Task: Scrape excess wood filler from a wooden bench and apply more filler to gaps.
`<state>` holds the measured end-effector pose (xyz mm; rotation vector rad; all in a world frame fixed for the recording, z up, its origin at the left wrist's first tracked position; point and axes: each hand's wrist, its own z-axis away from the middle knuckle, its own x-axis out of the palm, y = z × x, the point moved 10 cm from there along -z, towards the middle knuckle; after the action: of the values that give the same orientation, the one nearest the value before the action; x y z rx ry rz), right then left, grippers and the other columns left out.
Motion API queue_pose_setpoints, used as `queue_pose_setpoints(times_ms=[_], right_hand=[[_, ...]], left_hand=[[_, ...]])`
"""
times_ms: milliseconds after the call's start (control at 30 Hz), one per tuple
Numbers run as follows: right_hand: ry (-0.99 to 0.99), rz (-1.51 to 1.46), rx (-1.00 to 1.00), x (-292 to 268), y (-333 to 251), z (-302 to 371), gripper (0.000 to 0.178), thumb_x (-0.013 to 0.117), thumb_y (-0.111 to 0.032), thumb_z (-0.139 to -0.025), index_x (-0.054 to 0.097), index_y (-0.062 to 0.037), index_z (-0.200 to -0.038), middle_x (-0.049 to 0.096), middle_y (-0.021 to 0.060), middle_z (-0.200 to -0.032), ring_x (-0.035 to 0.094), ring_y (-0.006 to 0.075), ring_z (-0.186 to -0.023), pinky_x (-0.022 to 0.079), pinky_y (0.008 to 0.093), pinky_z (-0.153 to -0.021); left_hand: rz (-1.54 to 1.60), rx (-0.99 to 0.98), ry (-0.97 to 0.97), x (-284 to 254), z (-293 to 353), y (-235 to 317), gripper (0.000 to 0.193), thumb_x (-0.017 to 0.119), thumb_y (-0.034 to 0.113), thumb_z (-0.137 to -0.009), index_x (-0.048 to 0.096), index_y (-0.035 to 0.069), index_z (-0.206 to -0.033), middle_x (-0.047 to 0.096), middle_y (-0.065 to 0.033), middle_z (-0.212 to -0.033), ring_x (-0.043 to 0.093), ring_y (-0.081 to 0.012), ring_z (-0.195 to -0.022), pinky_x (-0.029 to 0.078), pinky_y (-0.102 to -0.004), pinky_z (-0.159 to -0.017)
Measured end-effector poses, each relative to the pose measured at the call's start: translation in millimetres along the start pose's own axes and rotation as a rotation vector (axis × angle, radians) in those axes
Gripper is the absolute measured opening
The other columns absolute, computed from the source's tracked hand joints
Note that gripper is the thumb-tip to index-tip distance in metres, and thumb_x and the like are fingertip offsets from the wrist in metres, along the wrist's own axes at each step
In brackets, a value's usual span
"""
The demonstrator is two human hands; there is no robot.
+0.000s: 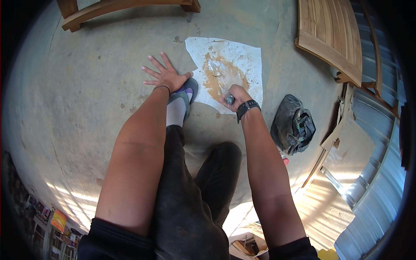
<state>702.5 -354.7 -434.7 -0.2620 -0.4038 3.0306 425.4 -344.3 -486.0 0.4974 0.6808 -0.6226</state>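
Note:
My left hand point(168, 79) is open with its fingers spread, low over the concrete floor beside my sandalled foot point(190, 92). I cannot tell whether its palm presses on the floor. My right hand point(237, 96) is closed around a dark, round-ended handle point(229, 99), seen end-on; whatever lies below it is hidden. That fist is over the near part of a white sheet point(252, 56) with ragged edges. Tan-brown powder or paste point(213, 82) is smeared across the sheet's middle, around a paler, shiny patch.
Right of the sheet sits a crumpled black plastic bag point(292, 125), with a small red item point(285, 161) near it. A slatted wooden piece point(331, 34) stands at the far right, and a curved wooden frame point(125, 6) at the far left. Corrugated metal sheeting point(372, 190) lines the right side.

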Motion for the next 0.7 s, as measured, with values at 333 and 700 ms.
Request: queue_pose_setpoints(times_ms=[333,700], right_hand=[[-0.259,0.799,-0.256,0,-60,54,0.041,0.049,-0.012,-0.098,0.050,-0.0024,-0.137,0.061,0.0123,-0.087,0.064,0.0216,-0.071,0.057,0.0325,-0.058],[0.179,2.155,-1.168,50,-27,82,0.017,0.062,-0.019,-0.089,0.075,-0.0094,-0.082,0.069,0.0098,-0.080,0.068,0.0280,-0.086,0.051,0.0409,-0.072]], left_hand=[[0.013,-0.011,0.008,-3,-1,-10,0.139,0.069,0.078,-0.068,-0.021,0.023,-0.158,-0.035,-0.0225,-0.159,-0.031,-0.0591,-0.140,0.000,-0.0863,-0.100],[0.008,0.001,0.009,-1,-2,-4,0.139,0.069,0.078,-0.068,-0.021,0.023,-0.158,-0.035,-0.0228,-0.159,-0.029,-0.0600,-0.140,0.001,-0.0864,-0.100]])
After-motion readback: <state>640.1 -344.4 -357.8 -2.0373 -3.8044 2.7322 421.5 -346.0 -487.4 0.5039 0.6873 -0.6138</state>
